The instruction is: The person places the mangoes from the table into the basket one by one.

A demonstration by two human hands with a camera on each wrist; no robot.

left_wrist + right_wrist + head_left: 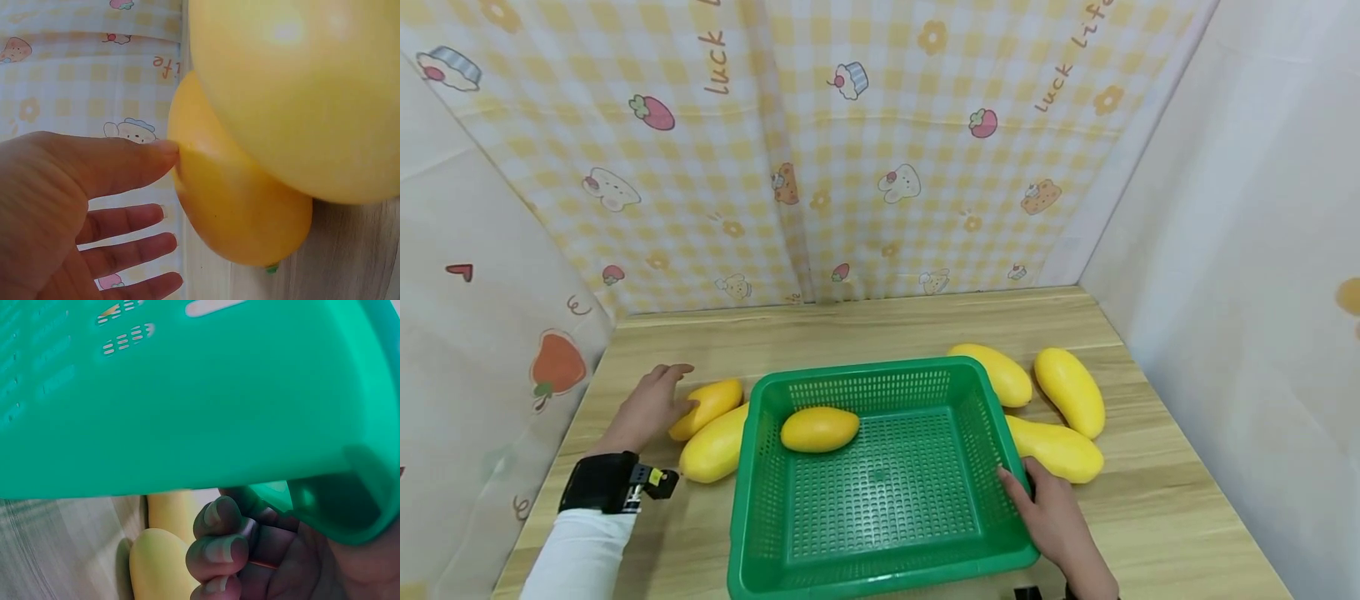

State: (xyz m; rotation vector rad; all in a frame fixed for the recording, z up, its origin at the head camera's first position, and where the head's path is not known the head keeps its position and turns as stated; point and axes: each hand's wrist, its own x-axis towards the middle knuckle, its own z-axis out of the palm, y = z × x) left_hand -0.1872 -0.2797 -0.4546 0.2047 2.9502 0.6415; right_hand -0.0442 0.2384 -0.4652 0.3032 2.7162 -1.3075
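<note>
A deep-yellow mango (717, 406) lies on the table left of a green plastic basket (872, 367). My left hand (649, 410) is at its far left side, fingers spread and fairly straight. In the left wrist view the thumb touches the mango (228, 200), and the other visible fingers stand apart from it. A larger, paler yellow mango (709, 452) sits between that one and the basket. Inside the basket, toward its back left, rests another deep-yellow mango (820, 430). My right hand (1062, 518) grips the basket's right rim, its fingers curled beneath the edge in the right wrist view.
To the right of the basket lie three pale yellow mangoes: one at the back (1000, 375), one farther right (1071, 392), one nearer (1058, 450), partly hidden by the basket. Patterned cloth (865, 150) hangs behind the wooden table (865, 329), with pale cloth along both sides.
</note>
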